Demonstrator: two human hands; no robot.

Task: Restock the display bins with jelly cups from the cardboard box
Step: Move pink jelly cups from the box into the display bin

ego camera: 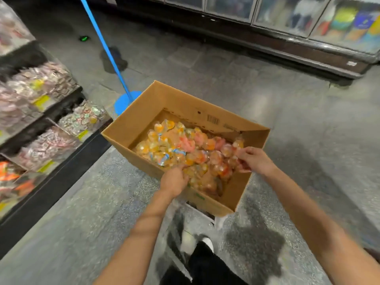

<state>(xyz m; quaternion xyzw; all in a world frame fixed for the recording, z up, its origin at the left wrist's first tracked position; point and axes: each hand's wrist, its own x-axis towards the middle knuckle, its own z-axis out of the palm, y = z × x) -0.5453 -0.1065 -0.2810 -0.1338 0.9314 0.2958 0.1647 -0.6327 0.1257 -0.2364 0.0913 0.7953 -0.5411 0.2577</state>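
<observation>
Box [144, 112] of brown cardboard sits open on the grey floor [267, 89], flaps up, and serves as landmark here. Jelly cups [185, 149], orange, pink and clear, lie heaped inside it, piled toward its near-right end; whether they are loose or bagged in clear film cannot be told through the blur. Left hand [174, 182] reaches over the near wall of the box, fingers curled down into the heap and seemingly gripping cups or wrapping at the near edge. Right hand [254, 159] comes in over the right wall, fingers bent and pinching at the pile's right side. Display bins [67, 124], clear-fronted and filled with wrapped sweets, stand to the left of the box. A blue pole [107, 50] on a round blue base rises just beyond the box's far-left corner; a glass-fronted cabinet [308, 23] runs well beyond its far side. Step in hand looks like gathering a load. Doing it well likely means closing both hands under the heap, not on its top, and lifting straight up clear of the walls before turning left. Box's long axis runs from far-left to near-right, opening upward; the heap lies along that same line.
</observation>
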